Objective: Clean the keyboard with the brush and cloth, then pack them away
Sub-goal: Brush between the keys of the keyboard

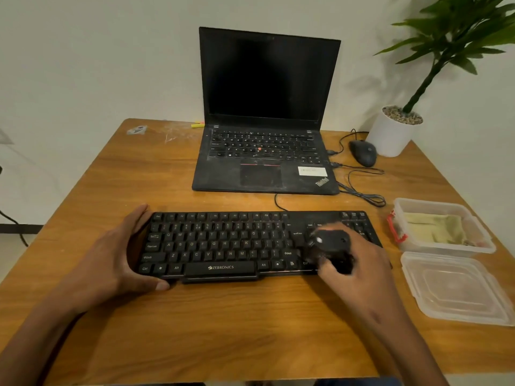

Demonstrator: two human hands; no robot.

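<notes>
A black Zebronics keyboard lies across the near middle of the wooden table. My left hand grips its left end, thumb at the front edge. My right hand holds a black brush, blurred by motion, over the keys at the keyboard's right part. A yellowish cloth lies folded inside an open clear plastic box to the right of the keyboard.
The box's clear lid lies on the table in front of it. An open black laptop stands behind the keyboard, with a wired mouse, loose cables and a potted plant at the back right.
</notes>
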